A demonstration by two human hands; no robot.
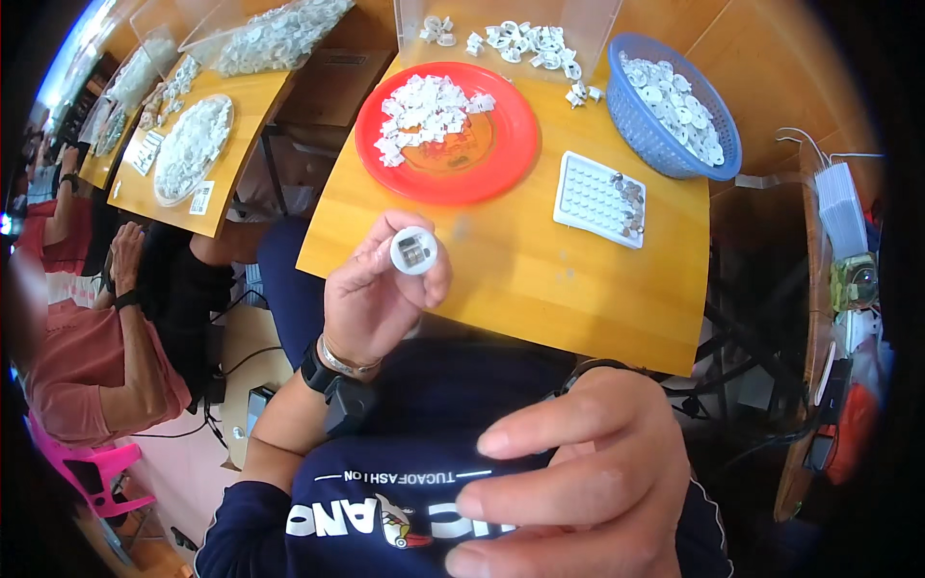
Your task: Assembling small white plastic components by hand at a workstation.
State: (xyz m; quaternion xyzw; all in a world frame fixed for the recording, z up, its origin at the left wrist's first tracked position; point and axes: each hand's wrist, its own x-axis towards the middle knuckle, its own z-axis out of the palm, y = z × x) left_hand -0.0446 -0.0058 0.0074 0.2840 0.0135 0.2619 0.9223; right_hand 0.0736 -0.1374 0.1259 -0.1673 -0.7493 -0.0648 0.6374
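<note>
Between the thumb and fingers of my left hand (371, 284) is a small round white plastic part (413, 251), its face with a dark, metallic-looking recess turned up. My right hand (597, 472) is raised close in front of my chest, fingers spread and holding nothing visible. Beyond my left hand, a red plate (520, 144) carries a heap of small white plastic pieces (424, 111). A white tray (583, 197) with rows of small round pockets lies to the right, small silvery pieces (631, 197) gathered along its right side.
A blue basket (626, 116) of round white parts stands at the table's (491, 303) far right corner. Behind the plate, a clear bin (424, 14) holds white parts. A person (106, 356) sits at the left beside another table (217, 217). Right, a wooden ledge (805, 424) holds assorted things.
</note>
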